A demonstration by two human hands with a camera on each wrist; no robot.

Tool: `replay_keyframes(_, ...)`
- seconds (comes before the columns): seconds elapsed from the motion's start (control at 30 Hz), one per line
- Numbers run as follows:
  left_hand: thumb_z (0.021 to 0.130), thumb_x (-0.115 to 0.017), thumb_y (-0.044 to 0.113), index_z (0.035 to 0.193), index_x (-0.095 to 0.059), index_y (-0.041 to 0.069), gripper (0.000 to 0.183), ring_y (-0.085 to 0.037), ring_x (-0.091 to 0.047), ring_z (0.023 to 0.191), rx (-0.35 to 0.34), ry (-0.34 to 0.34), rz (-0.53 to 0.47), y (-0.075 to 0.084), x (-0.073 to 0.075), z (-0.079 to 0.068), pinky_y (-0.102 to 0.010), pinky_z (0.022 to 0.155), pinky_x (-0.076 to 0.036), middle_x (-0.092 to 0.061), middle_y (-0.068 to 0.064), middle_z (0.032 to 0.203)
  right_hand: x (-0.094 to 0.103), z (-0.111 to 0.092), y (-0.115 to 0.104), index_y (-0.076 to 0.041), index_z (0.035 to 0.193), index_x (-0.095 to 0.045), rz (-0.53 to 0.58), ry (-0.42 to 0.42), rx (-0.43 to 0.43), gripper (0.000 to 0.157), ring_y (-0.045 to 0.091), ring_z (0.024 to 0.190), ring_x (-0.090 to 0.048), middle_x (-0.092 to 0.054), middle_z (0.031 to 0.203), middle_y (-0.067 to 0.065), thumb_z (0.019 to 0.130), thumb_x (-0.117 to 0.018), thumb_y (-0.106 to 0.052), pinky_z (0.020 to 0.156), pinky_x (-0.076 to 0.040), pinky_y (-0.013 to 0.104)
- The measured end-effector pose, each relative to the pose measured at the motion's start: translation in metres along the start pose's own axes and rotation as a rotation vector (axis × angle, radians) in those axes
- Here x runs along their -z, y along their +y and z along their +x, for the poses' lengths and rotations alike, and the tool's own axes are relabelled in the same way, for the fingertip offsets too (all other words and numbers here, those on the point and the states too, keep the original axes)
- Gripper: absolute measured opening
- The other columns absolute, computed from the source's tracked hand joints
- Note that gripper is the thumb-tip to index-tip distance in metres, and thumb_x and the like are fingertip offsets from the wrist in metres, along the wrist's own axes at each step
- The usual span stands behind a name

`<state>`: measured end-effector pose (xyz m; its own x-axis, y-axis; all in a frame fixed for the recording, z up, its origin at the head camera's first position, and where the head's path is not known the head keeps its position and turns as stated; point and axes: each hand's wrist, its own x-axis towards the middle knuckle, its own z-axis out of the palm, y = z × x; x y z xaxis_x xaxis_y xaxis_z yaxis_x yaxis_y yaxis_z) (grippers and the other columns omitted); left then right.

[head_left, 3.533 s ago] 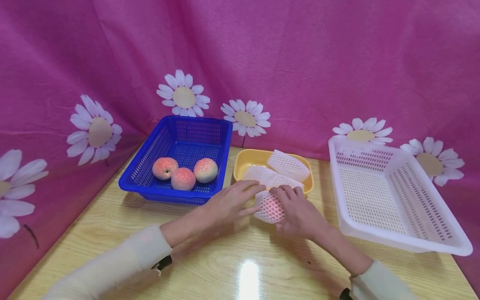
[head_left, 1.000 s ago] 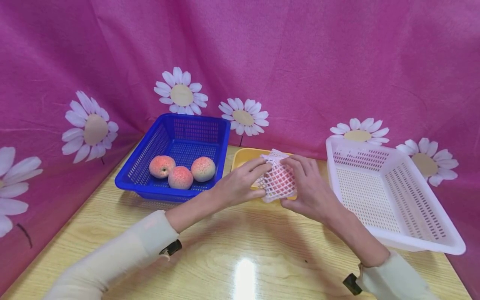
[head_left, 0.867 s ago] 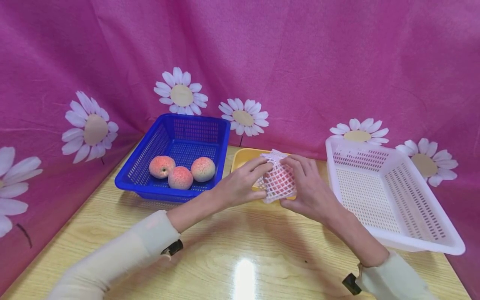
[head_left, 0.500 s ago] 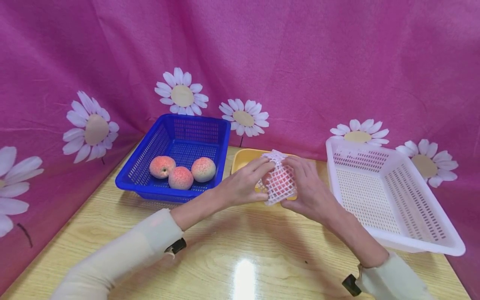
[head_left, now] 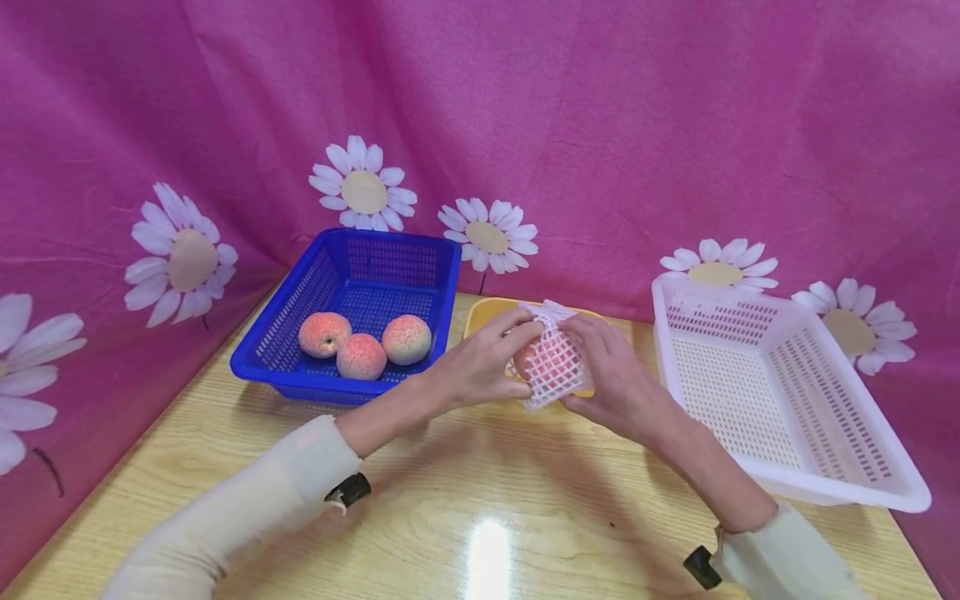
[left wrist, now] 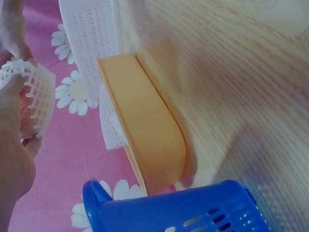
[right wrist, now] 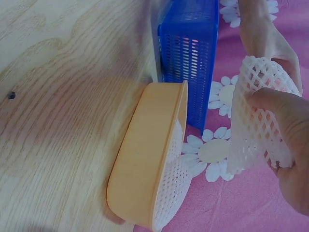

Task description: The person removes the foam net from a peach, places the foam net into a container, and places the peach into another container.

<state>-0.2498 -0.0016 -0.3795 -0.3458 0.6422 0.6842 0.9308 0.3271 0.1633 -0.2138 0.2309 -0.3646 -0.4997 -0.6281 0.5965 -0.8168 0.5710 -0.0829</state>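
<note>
A pink peach [head_left: 532, 358] sits partly inside a white foam fruit net [head_left: 561, 371], held up over the yellow tub [head_left: 486, 310]. My left hand [head_left: 480, 358] grips the peach and the net's edge from the left, as the left wrist view shows, with fingers curled at the net's opening. From the other side my right hand [head_left: 618, 379] holds the netted peach, its thumb [right wrist: 270, 99] pressed on the mesh. Its other fingers are partly hidden behind the net. More foam nets [right wrist: 173, 191] poke above the tub's rim in the wrist views.
Three peaches [head_left: 362, 357] lie in a blue basket [head_left: 251, 367] at the left. A white basket [head_left: 795, 483] stands at the right on the wooden table [head_left: 420, 533]. Behind everything hangs a pink cloth [head_left: 585, 150] with daisies.
Since the earliest frame, both hands have lifted the netted peach from in front of the yellow tub to over it. Within the last second they shift only slightly.
</note>
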Motion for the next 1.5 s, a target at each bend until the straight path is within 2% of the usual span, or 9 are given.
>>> replay_keyframes(0.3, 0.067, -0.090, 0.015, 0.125, -0.057, -0.001, 0.068, -0.026, -0.053, 0.116, 0.074, -0.037, 0.045, -0.004, 0.004, -0.005, -0.025, 0.095, -0.048, -0.052, -0.017, 0.127, -0.002, 0.006, 0.002, 0.005, 0.132, -0.048, -0.087, -0.040, 0.017, 0.082, 0.039, 0.120, -0.051, -0.053, 0.129, 0.022, 0.064, -0.093, -0.004, 0.102, -0.044, 0.051)
replay_keyframes(0.57, 0.070, -0.091, 0.018, 0.129, -0.057, -0.001, 0.071, -0.029, -0.053, 0.120, 0.123, -0.028, 0.051, -0.006, 0.008, -0.009, -0.029, 0.096, -0.050, -0.052, -0.018, 0.131, -0.002, 0.007, 0.005, 0.005, 0.129, -0.050, -0.150, -0.048, 0.041, 0.069, 0.036, 0.110, -0.061, -0.057, 0.127, 0.022, 0.071, -0.088, 0.001, 0.087, -0.055, 0.047)
replay_keyframes(0.77, 0.068, -0.091, 0.017, 0.129, -0.057, -0.001, 0.071, -0.028, -0.053, 0.119, 0.117, -0.018, 0.066, -0.006, 0.009, -0.012, -0.028, 0.096, -0.049, -0.052, -0.017, 0.130, -0.003, 0.002, 0.007, 0.002, 0.127, -0.052, -0.162, -0.055, 0.002, 0.056, 0.036, 0.091, -0.068, -0.065, 0.115, 0.022, 0.078, -0.078, 0.008, 0.071, -0.058, 0.046)
replay_keyframes(1.03, 0.070, -0.091, 0.020, 0.130, -0.057, -0.001, 0.072, -0.027, -0.054, 0.118, 0.114, 0.015, 0.055, -0.007, 0.013, -0.015, -0.029, 0.096, -0.049, -0.053, -0.016, 0.129, -0.005, 0.001, 0.012, 0.000, 0.128, -0.055, -0.183, -0.005, 0.028, 0.053, 0.034, 0.071, -0.068, -0.069, 0.111, 0.021, 0.079, -0.070, 0.014, 0.055, -0.057, 0.044)
replay_keyframes(1.2, 0.072, -0.092, 0.026, 0.133, -0.057, 0.001, 0.075, -0.025, -0.053, 0.118, 0.113, 0.032, 0.046, -0.008, 0.015, -0.016, -0.029, 0.099, -0.047, -0.053, -0.014, 0.129, -0.007, 0.000, 0.017, 0.001, 0.129, -0.057, -0.196, 0.005, 0.020, 0.053, 0.036, 0.084, -0.070, -0.067, 0.119, 0.020, 0.079, -0.066, 0.018, 0.061, -0.058, 0.044)
replay_keyframes(1.27, 0.073, -0.091, 0.028, 0.133, -0.057, 0.001, 0.074, -0.025, -0.053, 0.118, 0.111, 0.034, 0.050, -0.009, 0.016, -0.017, -0.028, 0.098, -0.047, -0.054, -0.014, 0.129, -0.007, -0.001, 0.019, 0.001, 0.130, -0.057, -0.199, 0.007, 0.001, 0.054, 0.038, 0.093, -0.069, -0.065, 0.122, 0.020, 0.079, -0.065, 0.019, 0.066, -0.059, 0.045)
replay_keyframes(1.4, 0.073, -0.091, 0.028, 0.131, -0.058, 0.000, 0.073, -0.025, -0.055, 0.116, 0.105, 0.041, 0.062, -0.010, 0.017, -0.018, -0.029, 0.096, -0.049, -0.054, -0.015, 0.129, -0.010, -0.002, 0.025, 0.000, 0.129, -0.057, -0.217, 0.027, -0.051, 0.053, 0.037, 0.095, -0.068, -0.065, 0.121, 0.019, 0.080, -0.064, 0.018, 0.068, -0.058, 0.047)
replay_keyframes(1.5, 0.072, -0.091, 0.027, 0.130, -0.058, -0.001, 0.073, -0.025, -0.056, 0.115, 0.103, 0.047, 0.069, -0.011, 0.018, -0.019, -0.029, 0.096, -0.050, -0.054, -0.016, 0.129, -0.013, -0.002, 0.029, 0.001, 0.128, -0.057, -0.234, 0.048, -0.089, 0.050, 0.037, 0.103, -0.066, -0.065, 0.122, 0.019, 0.081, -0.061, 0.017, 0.076, -0.057, 0.048)
